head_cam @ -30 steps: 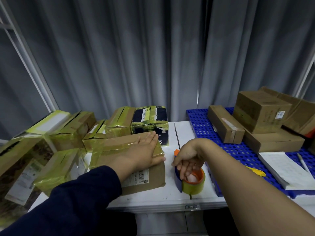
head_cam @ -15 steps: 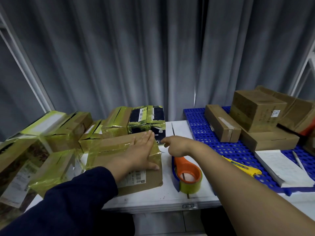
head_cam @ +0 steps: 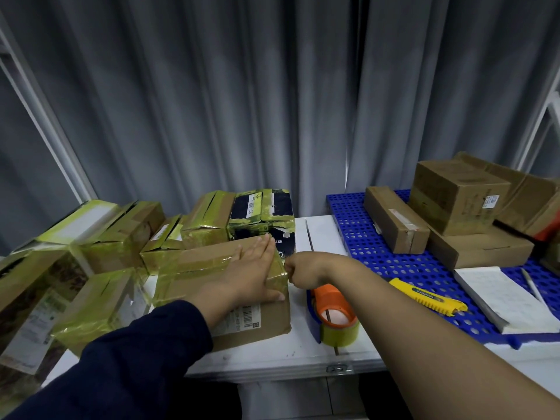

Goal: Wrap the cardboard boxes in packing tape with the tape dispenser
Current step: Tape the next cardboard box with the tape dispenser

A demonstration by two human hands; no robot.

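Left grip (head_cam: 254, 268) lies flat, fingers straight, pressing the top of the cardboard box (head_cam: 266, 318) on the worktop (head_cam: 272, 356). Right grip (head_cam: 298, 269) is curled against the box's upper right edge; whether it pinches tape cannot be told. The tape dispenser (head_cam: 335, 310) stands free just right of the box, near that grip.

Mid-frame, your left hand (head_cam: 254, 277) lies flat on top of a box (head_cam: 242, 322) on the table (head_cam: 272, 356). Your right hand (head_cam: 300, 269) touches that box's upper right corner. The tape dispenser (head_cam: 335, 313) stands just right of the box, below that hand. Wrapped boxes (head_cam: 106, 237) crowd the frame's left. At right, a plastic grid (head_cam: 378, 259) carries stacked boxes (head_cam: 460, 198) behind, with a cutter (head_cam: 427, 297) and notepad (head_cam: 509, 298) in front.
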